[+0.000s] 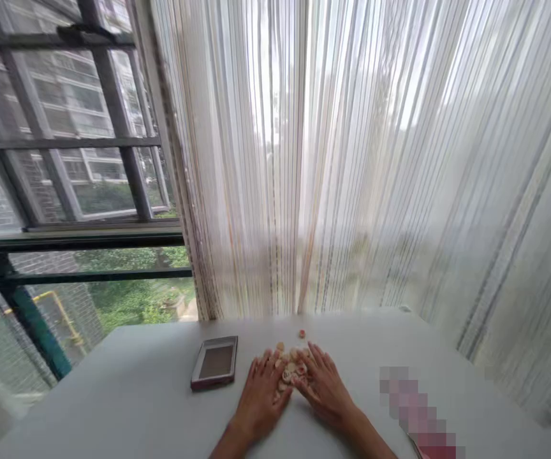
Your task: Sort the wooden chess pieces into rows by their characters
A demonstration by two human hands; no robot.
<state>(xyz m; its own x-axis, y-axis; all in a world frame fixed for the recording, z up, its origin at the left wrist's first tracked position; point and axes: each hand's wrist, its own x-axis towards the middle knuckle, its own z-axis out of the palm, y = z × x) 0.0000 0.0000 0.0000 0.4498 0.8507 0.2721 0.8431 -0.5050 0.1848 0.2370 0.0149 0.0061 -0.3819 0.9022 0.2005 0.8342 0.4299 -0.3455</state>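
Note:
A cluster of small round pale discs (291,368), some with reddish markings like Chinese chess pieces, lies on the white table (127,395). My left hand (263,392) rests palm down at the left side of the cluster, fingers stretched out and touching some discs. From the right, my right hand (323,386) lies over the other side, its fingers spread too. The palms and fingers hide part of the pile. One reddish disc (302,333) sits apart, just beyond the pile. Neither hand grips anything.
Left of my hands lies a flat rectangular box (215,361) with a pale rim and brown middle. A blurred-out pinkish-red object (421,414) is at the right front. Beyond the table hangs a sheer striped curtain (333,191), with an open window (74,127) at left.

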